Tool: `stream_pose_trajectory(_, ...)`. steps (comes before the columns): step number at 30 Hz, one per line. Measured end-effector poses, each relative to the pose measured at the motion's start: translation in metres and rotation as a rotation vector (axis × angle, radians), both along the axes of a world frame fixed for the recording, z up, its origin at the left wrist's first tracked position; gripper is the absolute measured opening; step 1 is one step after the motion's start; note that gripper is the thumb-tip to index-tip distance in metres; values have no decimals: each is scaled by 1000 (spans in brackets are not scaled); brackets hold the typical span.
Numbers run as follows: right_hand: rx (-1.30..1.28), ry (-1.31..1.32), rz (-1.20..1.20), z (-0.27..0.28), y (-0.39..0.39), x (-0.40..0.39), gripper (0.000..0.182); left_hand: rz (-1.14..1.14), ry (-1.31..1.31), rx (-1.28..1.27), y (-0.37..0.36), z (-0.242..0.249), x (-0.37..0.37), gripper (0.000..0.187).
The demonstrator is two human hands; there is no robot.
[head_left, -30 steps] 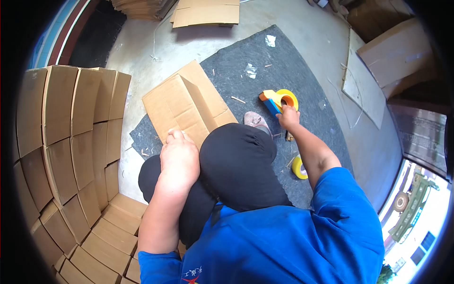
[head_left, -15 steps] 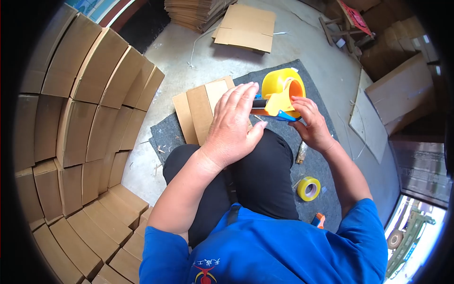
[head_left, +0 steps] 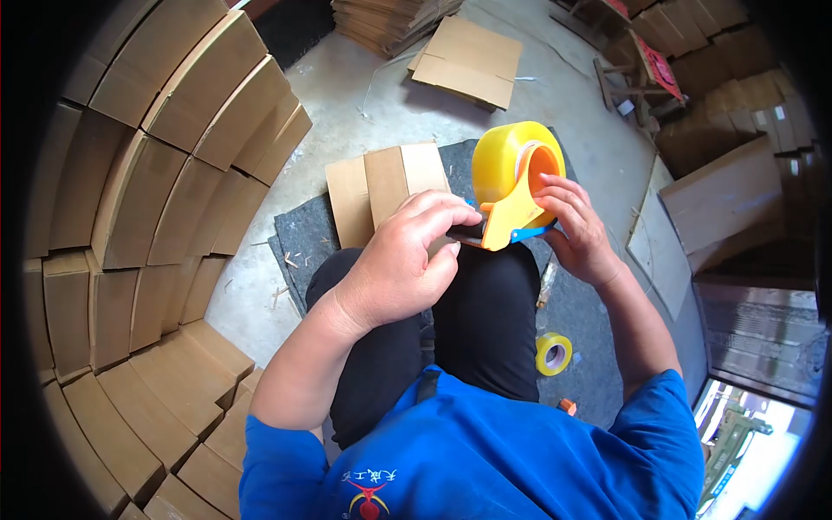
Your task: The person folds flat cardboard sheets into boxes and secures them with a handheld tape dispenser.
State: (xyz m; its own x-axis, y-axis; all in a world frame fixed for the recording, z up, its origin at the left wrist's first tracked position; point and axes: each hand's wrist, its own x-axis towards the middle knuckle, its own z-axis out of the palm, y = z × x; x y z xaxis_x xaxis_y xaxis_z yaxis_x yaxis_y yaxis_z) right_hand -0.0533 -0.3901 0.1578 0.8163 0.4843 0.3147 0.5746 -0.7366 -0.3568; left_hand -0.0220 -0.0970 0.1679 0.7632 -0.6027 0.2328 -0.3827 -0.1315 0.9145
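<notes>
A yellow-orange tape dispenser (head_left: 498,227) with a blue handle is up over my knees, loaded with a big roll of yellowish clear tape (head_left: 498,165). My right hand (head_left: 579,230) grips it from the right, fingers in the orange hub and thumb low by the handle. At the dispenser's dark front end, my left hand (head_left: 400,260) is closed, with bent fingers and thumb at either side of that part. Whether a tape end lies between them is too small to tell. Beyond the left hand, a folded cardboard box (head_left: 368,186) lies on a dark mat (head_left: 303,234).
Stacked cardboard boxes (head_left: 156,182) wall the left side. Another roll of tape (head_left: 553,354) and a small orange item (head_left: 567,406) lie on the mat to the right. Flattened cardboard (head_left: 468,61) lies on the floor ahead, with a wooden stool (head_left: 637,82) farther right.
My left hand has dropped and turned, its fingers bending from flat to curled at the dispenser's front. The dispenser has tilted, its front end lower. The view has shifted slightly.
</notes>
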Motion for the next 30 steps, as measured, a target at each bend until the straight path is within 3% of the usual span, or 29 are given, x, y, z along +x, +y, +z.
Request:
stream_pose_trajectory(1,-2,-9,10,1,1,0,48,3,-28,23,2,0,-1,32)
stream_pose_trajectory(5,-56,73,57,18,6,1,44,-40,490,-143,9,-6,15,26)
stream_pose_trajectory(7,115,319,110,24,7,2,42,-54,748,-246,13,-13,29,26)
stream_pose_trajectory(10,307,483,47,29,10,8,45,-26,1053,-380,13,-13,38,29)
stream_pose_trajectory(17,326,519,-22,27,19,40,48,-76,1199,-410,14,-30,45,33)
stream_pose_trajectory(30,238,769,-99,21,43,94,58,219,1104,-365,40,-61,65,20)
